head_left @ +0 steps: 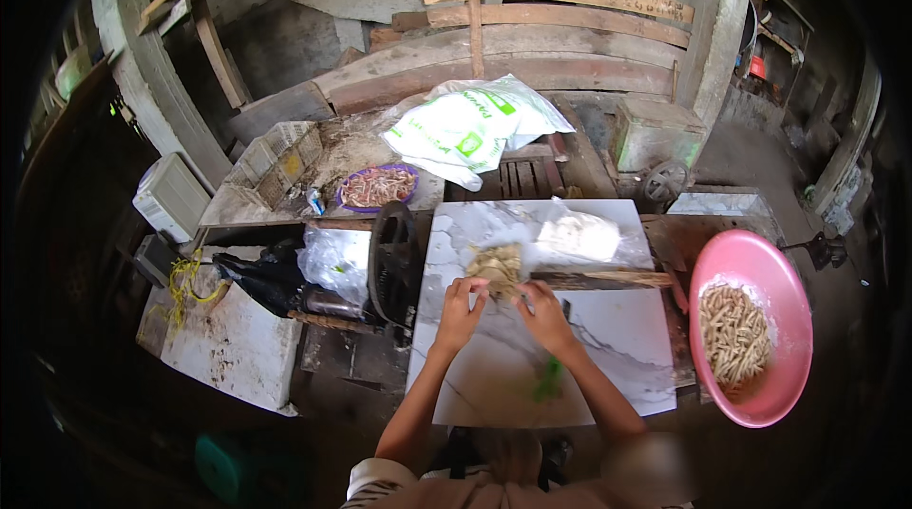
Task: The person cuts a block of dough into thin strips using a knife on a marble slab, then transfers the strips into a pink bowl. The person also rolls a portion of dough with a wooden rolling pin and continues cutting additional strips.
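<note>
My left hand (462,311) and my right hand (546,316) meet over a white marble-patterned slab (605,352). Between their fingertips is the near edge of a crumpled, brownish dough-like lump (495,263), which rests on the slab. Thumbs and forefingers of both hands pinch at it. To the right of the lump, a dark, worn wooden stick (605,279) lies across the slab. Beyond the stick sits a clear plastic bag of white powder (581,234). A small dark object (566,309), partly hidden, shows beside my right hand.
At right stands a pink basin (787,338) holding many short, floured pieces (734,338). Left of the slab is a machine with a dark handwheel (393,263). Farther back are a purple-rimmed basket (377,188) of reddish strips, a white printed sack (470,124) and a plastic crate (274,160).
</note>
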Demonstrator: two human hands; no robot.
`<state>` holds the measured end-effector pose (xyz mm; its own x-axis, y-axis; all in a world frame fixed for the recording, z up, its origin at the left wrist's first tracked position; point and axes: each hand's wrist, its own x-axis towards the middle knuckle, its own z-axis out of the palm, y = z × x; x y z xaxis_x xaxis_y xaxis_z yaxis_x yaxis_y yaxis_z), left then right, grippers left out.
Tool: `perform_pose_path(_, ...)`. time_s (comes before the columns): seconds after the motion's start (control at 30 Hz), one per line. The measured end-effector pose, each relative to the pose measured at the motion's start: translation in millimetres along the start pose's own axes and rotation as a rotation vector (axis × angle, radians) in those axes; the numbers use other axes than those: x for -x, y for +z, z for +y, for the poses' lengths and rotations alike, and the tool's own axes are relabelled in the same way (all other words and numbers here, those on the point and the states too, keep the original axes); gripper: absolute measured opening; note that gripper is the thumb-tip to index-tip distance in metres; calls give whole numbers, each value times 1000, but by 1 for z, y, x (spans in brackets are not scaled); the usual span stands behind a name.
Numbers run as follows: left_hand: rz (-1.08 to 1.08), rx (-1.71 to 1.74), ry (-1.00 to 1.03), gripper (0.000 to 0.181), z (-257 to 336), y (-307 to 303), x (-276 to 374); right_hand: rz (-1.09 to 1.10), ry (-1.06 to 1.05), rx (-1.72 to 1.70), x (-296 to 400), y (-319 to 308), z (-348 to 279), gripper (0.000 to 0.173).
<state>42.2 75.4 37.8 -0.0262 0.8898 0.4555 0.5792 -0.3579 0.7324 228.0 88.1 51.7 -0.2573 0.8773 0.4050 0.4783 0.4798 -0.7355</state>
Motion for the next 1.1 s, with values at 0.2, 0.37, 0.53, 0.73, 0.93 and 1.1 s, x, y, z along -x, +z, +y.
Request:
perform_pose_path(0.2,34,196,-169,37,-88,45,-43,249,78,324,-78,69,61,39)
perform_pose_path(0.37,-166,-97,-185,41,-98,71,-64,17,564,512,-109,79,80,48)
perform_pose_path(0.53,-217,-449,-99,32,-99,85,-74,206,539,320,-110,81,69,40)
perform_pose_path(0.73,-12,547,-447,30,-45,53,-63,362,568,29,-73,67,-9,26)
perform_pose_path(0.93,239,408,-222,22,-5,39,-33,752,130,81,-42,96,-16,29)
perform_pose_path(1.1,197,376,-194,27,-32,56,-39,617,329,60,-54,90,1,31)
